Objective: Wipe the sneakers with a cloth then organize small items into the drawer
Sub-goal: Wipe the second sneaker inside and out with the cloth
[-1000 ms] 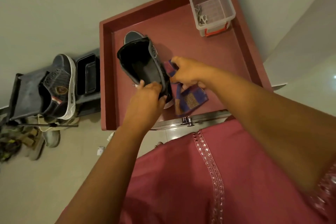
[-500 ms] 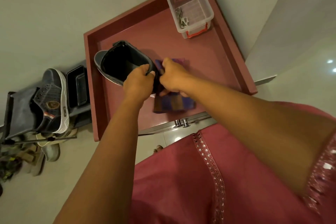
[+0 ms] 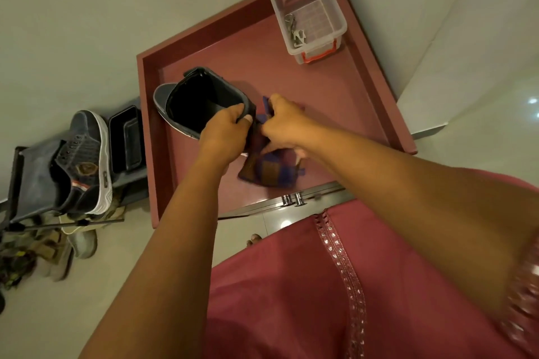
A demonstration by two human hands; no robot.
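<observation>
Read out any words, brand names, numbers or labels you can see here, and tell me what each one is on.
No text can be read.
Sneaker on the rack: a round emblem on its side and a small tag on its sole edge, both too small and blurred to read.
Sneaker in the left hand, cloth, clear plastic box: no lettering visible.

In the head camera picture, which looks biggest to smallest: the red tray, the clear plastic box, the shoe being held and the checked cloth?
1. Red tray, by far.
2. Held shoe.
3. Clear plastic box and checked cloth look similar; the right hand hides part of the cloth, so I won't rank them.
</observation>
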